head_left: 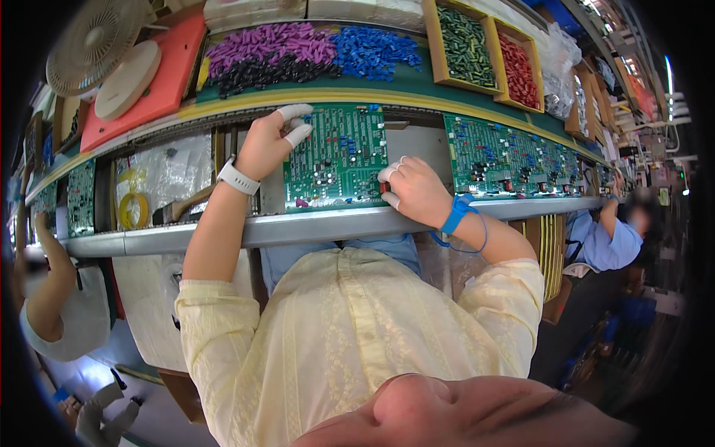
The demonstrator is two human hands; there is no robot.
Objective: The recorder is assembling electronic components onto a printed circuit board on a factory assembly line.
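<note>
Green printed circuit board, rectangular and already thick with small parts, lies flat on the metal conveyor table between both hands. The left hand, fingertips in white cots, rests loosely curled on the board's far left corner, gripping nothing visible. The right hand is closed at the board's near right edge, pinching a small red part. Some spots still look bare, so filling seems partly done. Beyond the hands, loose purple, black and blue components lie heaped; right of them, wooden trays hold green and red parts.
</note>
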